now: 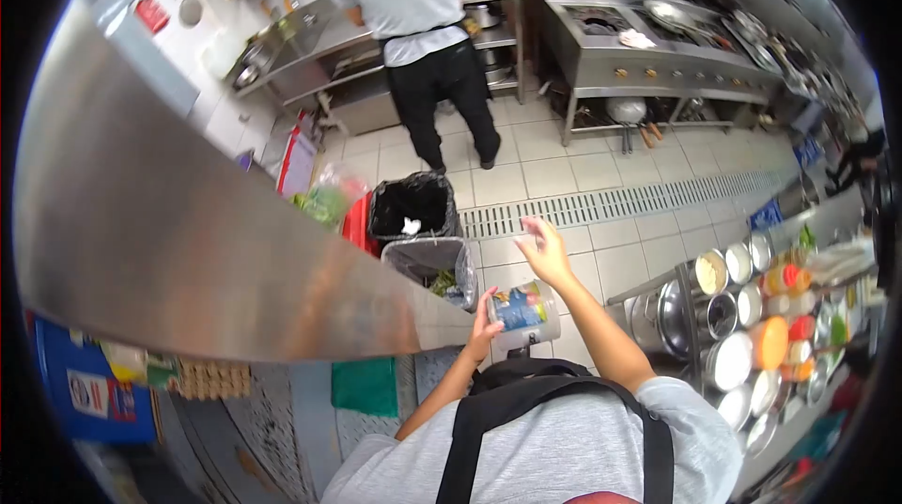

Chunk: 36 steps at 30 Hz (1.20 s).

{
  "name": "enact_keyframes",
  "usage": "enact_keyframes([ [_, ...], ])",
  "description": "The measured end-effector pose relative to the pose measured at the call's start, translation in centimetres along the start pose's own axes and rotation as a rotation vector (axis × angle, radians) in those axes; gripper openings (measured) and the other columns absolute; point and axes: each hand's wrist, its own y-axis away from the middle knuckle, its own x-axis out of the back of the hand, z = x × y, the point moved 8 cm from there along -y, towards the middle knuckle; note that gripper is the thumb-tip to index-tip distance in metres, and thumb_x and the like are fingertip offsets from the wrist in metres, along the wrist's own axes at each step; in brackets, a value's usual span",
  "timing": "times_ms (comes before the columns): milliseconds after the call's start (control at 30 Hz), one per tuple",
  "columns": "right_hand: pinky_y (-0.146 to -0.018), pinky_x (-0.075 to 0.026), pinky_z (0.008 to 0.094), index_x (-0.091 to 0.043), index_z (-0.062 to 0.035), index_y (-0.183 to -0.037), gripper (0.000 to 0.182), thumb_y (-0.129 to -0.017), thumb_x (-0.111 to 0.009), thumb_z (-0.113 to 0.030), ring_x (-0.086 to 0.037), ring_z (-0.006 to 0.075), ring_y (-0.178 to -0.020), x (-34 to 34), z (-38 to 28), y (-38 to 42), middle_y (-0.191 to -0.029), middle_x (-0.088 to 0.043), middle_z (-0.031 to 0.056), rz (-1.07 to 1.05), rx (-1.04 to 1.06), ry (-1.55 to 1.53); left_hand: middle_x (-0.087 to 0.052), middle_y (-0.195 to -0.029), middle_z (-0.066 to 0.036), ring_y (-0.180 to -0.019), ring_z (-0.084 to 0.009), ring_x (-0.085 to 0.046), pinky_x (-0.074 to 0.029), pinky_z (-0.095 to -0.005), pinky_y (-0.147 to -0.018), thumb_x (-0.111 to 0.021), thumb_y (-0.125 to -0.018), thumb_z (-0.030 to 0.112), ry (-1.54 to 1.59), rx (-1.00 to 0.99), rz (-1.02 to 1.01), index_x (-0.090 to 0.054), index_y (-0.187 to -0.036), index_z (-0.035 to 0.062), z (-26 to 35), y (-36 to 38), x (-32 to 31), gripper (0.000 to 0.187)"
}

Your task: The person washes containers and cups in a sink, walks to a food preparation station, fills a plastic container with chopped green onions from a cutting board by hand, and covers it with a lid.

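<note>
My left hand (482, 327) is closed around the side of a clear plastic tub (522, 314) with a blue and yellow label. The tub is tilted on its side in front of my chest. My right hand (545, 250) is raised beyond the tub, apart from it, with its fingers spread and nothing in them. Near both hands, on the floor to the left, stand a bin with a grey liner (427, 250) holding green scraps and a bin with a black liner (413, 186).
A large steel panel (188, 213) fills the left side. A co-worker (413, 44) stands with their back to me at a steel counter (329, 44). Across the floor drain (620, 206) is a stove (667, 72). Several tubs and bottles crowd the shelf (692, 316) on my right.
</note>
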Motion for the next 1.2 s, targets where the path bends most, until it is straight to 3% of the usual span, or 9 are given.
enact_keyframes([
  [100, -0.077, -0.046, 0.029, -0.057, -0.0024, -0.104, 0.026, -0.082, -0.061, -0.015, -0.058, 0.0158, -0.092, 8.5, 5.8, 6.1, -0.101, -0.061, 0.0078, 0.243, -0.252, -0.098, -0.038, -0.133, -0.011, -0.127, -0.0297, -0.031, -0.026, -0.042, -0.105, -0.047, -0.072, 0.051, 0.554, 0.133, 0.016, -0.026, -0.138, 0.0112, 1.0, -2.9, -3.3, 0.08],
  [233, -0.073, -0.046, 0.0257, -0.059, -0.002, -0.1, 0.019, -0.085, -0.057, -0.014, -0.058, 0.0127, -0.083, 17.7, 6.7, 15.1, -0.092, -0.063, 0.0057, 0.516, -0.291, -0.032, -0.038, -0.134, -0.009, -0.123, -0.0341, -0.036, -0.03, -0.0522, -0.1, -0.05, -0.067, 0.063, 1.288, 0.414, -0.44, -0.044, -0.127, 0.0223, 3.9, -6.9, -14.5, 0.073],
  [333, -0.068, -0.043, 0.0226, -0.06, -0.0011, -0.094, 0.015, -0.086, -0.057, -0.014, -0.053, 0.0073, -0.077, 21.9, 5.7, 22.0, -0.081, -0.061, 0.0025, 0.566, -0.3, -0.071, -0.037, -0.134, -0.009, -0.122, -0.0303, -0.037, -0.031, -0.0507, -0.098, -0.049, -0.07, 0.061, 1.317, 0.513, -0.913, -0.042, -0.129, 0.024, 6.9, -7.0, -24.3, 0.07],
  [433, -0.066, -0.044, 0.0225, -0.06, -0.0022, -0.094, 0.016, -0.086, -0.058, -0.015, -0.054, 0.0071, -0.073, 25.3, 4.3, 29.8, -0.08, -0.061, 0.0017, 0.583, -0.356, -0.045, -0.036, -0.135, -0.009, -0.121, -0.0267, -0.037, -0.036, -0.0483, -0.095, -0.047, -0.074, 0.06, 1.034, 0.514, -0.788, -0.031, -0.136, 0.0263, 5.9, -5.3, -33.5, 0.073],
  [600, -0.069, -0.047, 0.0252, -0.059, -0.0013, -0.1, 0.02, -0.089, -0.053, -0.017, -0.057, 0.01, -0.075, 32.7, 2.7, 46.8, -0.089, -0.063, 0.0046, 0.778, -0.325, -0.145, -0.033, -0.138, -0.012, -0.12, -0.0277, -0.039, -0.045, -0.0437, -0.084, -0.047, -0.072, 0.063, 0.979, 0.774, -1.08, -0.009, -0.143, 0.0254, 4.1, 8.6, -51.3, 0.089],
  [667, -0.069, -0.048, 0.0271, -0.056, -0.0003, -0.107, 0.027, -0.092, -0.047, -0.021, -0.058, 0.0124, -0.075, 36.2, 0.5, 55.4, -0.093, -0.062, 0.0068, 0.949, -0.252, -0.212, -0.032, -0.138, -0.016, -0.118, -0.0346, -0.042, -0.047, -0.0457, -0.083, -0.053, -0.068, 0.06, 1.023, 0.656, -1.57, -0.006, -0.143, 0.0214, 4.1, 17.4, -57.7, 0.097],
  [900, -0.069, -0.054, 0.0386, -0.037, 0.0007, -0.127, 0.055, -0.096, -0.025, -0.043, -0.062, 0.0244, -0.082, 43.5, -3.7, 81.4, -0.101, -0.058, 0.0153, 1.204, -0.105, -0.698, -0.033, -0.137, -0.016, -0.124, -0.0352, -0.037, -0.037, -0.0439, -0.098, -0.06, -0.06, 0.04, 0.655, 1.032, -1.54, -0.005, -0.144, 0.0148, -6.1, 41.2, -70.0, 0.103],
  [1033, -0.067, -0.051, 0.0315, -0.044, 0.004, -0.121, 0.041, -0.094, -0.04, -0.027, -0.061, 0.0179, -0.082, 48.4, -3.6, 90.4, -0.1, -0.06, 0.0115, 1.377, -0.182, -0.553, -0.022, -0.144, -0.01, -0.132, -0.0211, -0.024, -0.015, -0.0321, -0.108, -0.065, -0.058, 0.034, 0.352, 0.792, -1.824, -0.012, -0.142, 0.0044, -7.4, 47.5, -76.9, 0.104],
  [1200, -0.063, -0.047, 0.0255, -0.053, 0.006, -0.111, 0.029, -0.087, -0.052, -0.01, -0.057, 0.01, -0.08, 56.7, -2.8, 98.9, -0.094, -0.062, 0.0062, 1.592, -0.33, -0.199, -0.028, -0.14, -0.007, -0.128, -0.023, -0.031, -0.026, -0.0355, -0.105, -0.061, -0.068, 0.015, 0.106, 0.4, -1.998, -0.028, -0.138, 0.0072, -13.3, 50.8, -87.8, 0.078],
])
